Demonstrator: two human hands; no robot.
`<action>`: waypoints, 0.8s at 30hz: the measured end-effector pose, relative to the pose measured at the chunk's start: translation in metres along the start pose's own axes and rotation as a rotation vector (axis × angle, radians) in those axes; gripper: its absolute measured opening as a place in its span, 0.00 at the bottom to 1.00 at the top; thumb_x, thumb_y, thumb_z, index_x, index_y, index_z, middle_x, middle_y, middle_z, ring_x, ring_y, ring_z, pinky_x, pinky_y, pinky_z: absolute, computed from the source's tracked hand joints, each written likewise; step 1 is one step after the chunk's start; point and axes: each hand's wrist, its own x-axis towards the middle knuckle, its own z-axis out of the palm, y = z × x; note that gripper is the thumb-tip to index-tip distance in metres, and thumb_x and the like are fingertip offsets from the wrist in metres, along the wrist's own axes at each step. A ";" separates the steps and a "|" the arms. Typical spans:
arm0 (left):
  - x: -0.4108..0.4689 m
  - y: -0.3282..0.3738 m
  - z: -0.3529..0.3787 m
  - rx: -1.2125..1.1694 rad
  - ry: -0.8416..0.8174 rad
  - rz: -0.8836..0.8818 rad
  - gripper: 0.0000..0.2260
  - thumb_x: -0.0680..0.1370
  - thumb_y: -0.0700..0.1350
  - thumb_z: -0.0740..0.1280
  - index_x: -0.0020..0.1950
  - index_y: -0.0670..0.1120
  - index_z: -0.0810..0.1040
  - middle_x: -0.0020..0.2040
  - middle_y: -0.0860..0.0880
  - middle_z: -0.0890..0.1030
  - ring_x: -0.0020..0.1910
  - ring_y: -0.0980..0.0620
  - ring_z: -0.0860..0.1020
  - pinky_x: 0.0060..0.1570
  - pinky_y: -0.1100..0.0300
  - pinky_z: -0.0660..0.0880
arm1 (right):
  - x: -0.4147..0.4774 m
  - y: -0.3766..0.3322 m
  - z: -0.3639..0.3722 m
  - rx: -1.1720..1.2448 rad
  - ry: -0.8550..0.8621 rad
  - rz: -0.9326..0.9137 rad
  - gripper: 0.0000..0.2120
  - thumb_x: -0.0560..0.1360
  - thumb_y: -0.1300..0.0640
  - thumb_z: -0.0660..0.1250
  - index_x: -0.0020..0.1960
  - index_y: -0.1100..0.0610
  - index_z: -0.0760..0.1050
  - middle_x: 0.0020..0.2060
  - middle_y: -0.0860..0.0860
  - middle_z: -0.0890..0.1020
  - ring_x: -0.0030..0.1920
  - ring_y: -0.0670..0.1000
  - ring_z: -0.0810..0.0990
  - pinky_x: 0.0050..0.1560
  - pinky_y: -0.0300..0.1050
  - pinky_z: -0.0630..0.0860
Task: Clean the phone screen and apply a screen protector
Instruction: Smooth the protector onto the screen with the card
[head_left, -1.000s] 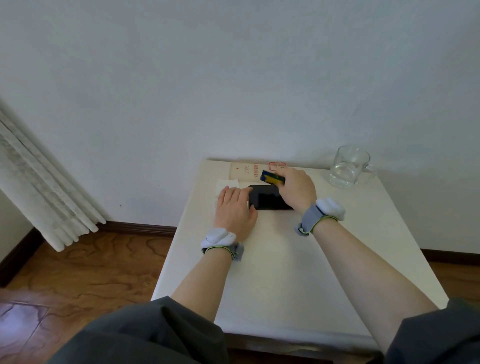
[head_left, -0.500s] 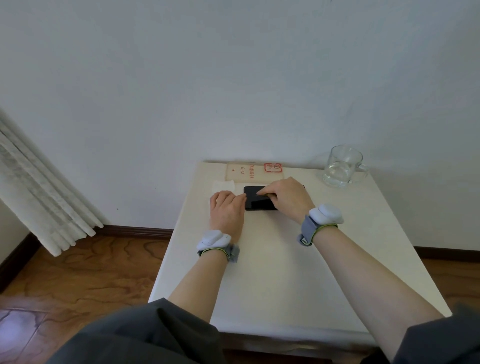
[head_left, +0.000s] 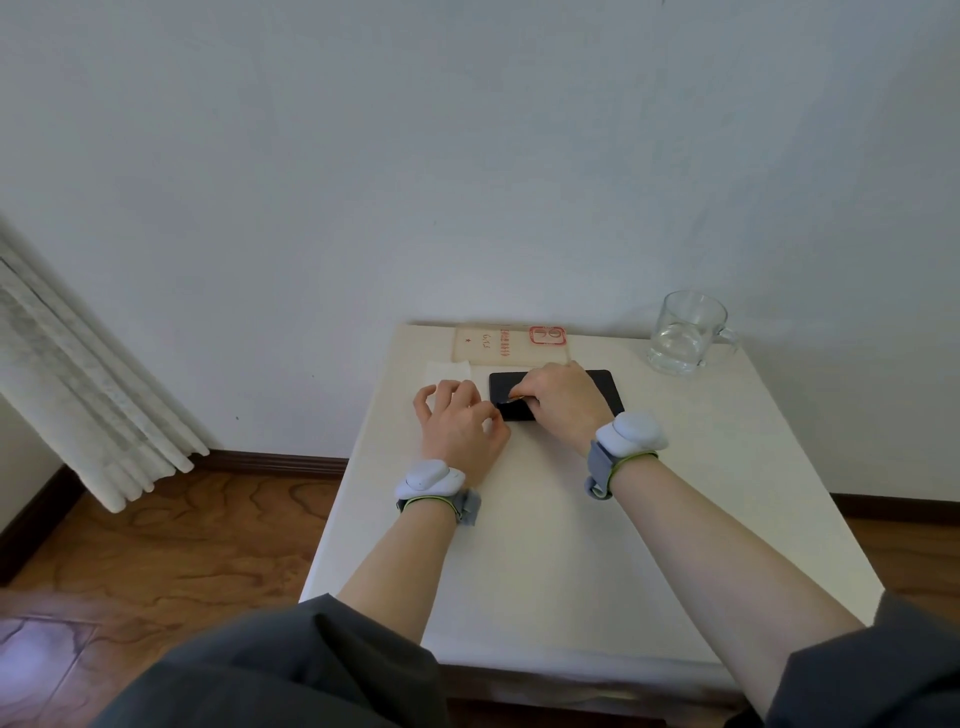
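Pinching a small piece (head_left: 513, 400) against the phone (head_left: 605, 387), flat on the surface (head_left: 571, 545), is my right grip (head_left: 558, 402); my left grip (head_left: 457, 423) sits half-curled at its left end, clasping or not I cannot tell.

A clear glass mug (head_left: 685, 335) is standing at the far right corner of the white table (head_left: 571, 545), handle pointing right. A pale pleated curtain (head_left: 78, 395) is hanging left, above the wooden floor (head_left: 197, 545).
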 end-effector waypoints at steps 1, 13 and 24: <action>0.000 0.000 0.000 0.002 -0.006 0.000 0.04 0.64 0.46 0.70 0.29 0.50 0.80 0.34 0.52 0.74 0.45 0.51 0.67 0.55 0.52 0.58 | 0.000 0.000 -0.001 -0.013 0.002 0.002 0.18 0.79 0.62 0.54 0.61 0.49 0.77 0.59 0.50 0.80 0.58 0.56 0.75 0.58 0.50 0.65; 0.000 0.002 -0.006 0.033 -0.084 0.005 0.07 0.66 0.49 0.64 0.29 0.51 0.80 0.33 0.53 0.74 0.42 0.48 0.75 0.56 0.52 0.59 | 0.016 -0.005 -0.001 -0.064 -0.014 0.036 0.18 0.79 0.62 0.54 0.61 0.48 0.76 0.58 0.50 0.79 0.57 0.55 0.74 0.57 0.51 0.64; 0.001 0.003 -0.006 0.009 -0.084 0.003 0.02 0.63 0.46 0.70 0.29 0.50 0.79 0.32 0.52 0.73 0.40 0.47 0.76 0.56 0.51 0.60 | 0.017 -0.010 -0.001 -0.078 -0.005 0.010 0.17 0.79 0.60 0.54 0.60 0.49 0.77 0.57 0.49 0.80 0.58 0.54 0.73 0.56 0.50 0.63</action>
